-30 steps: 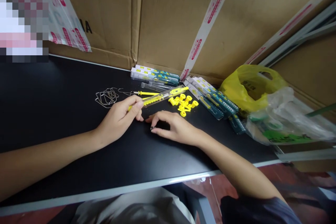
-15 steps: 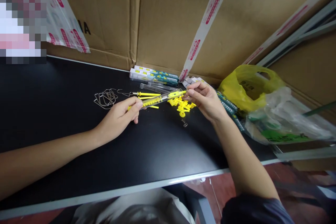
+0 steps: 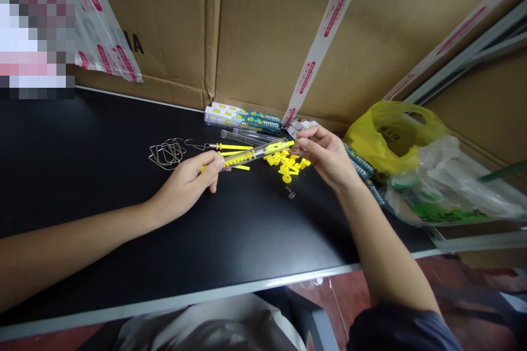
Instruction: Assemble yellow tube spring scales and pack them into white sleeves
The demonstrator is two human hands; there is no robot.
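Note:
My left hand is closed around the lower end of a clear tubular spring scale, which slants up to the right above the black table. Yellow inner parts show through its tube. At the upper end, the thumb and index finger of my right hand pinch something small beside the yellow tip; it is too small to make out. Below the tube lie several loose yellow plastic caps and a small coil spring. Yellow rods rest behind my left fingers, partly hidden. Left of them sits a heap of bent wire hooks.
Printed boxes stand against the cardboard at the back, with clear tubes before them. More green boxes lie behind my right wrist. A yellow plastic bag and a clear bag occupy the right end.
My right fingertips have shifted very slightly right, away from the yellow tip of the spring scale. My left hand keeps the same hold.

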